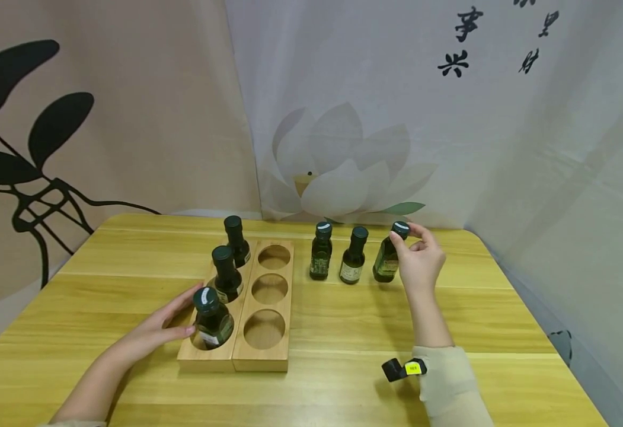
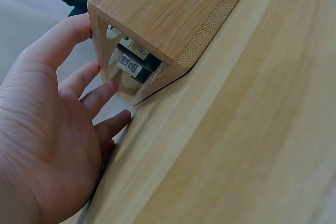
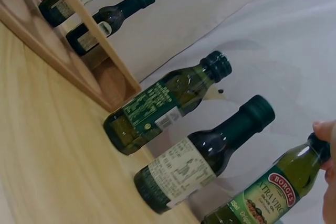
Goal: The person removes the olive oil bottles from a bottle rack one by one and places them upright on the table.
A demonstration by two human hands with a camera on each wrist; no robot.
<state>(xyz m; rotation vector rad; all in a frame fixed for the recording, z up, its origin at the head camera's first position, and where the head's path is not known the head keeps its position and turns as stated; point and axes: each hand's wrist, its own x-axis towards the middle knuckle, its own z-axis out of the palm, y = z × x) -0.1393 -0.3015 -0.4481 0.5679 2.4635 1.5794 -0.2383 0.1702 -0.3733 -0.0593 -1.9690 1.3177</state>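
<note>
Right, over on the left the left hand (image 1: 153, 329) has its grip spread, touching the side of a wooden rack (image 1: 205, 359) with three dark bottles (image 1: 228, 277) standing in it. Just beside comes a second rack (image 1: 261, 365) with three round holes. Across the counter (image 1: 338, 332), a green-labelled bottle (image 1: 320, 255), a pale-labelled bottle (image 1: 352, 264), then the Borges bottle (image 1: 386, 264), its cap (image 1: 399, 229) pinched in the right hand's (image 1: 422, 261) grip, its body below and left of those fingers.
</note>
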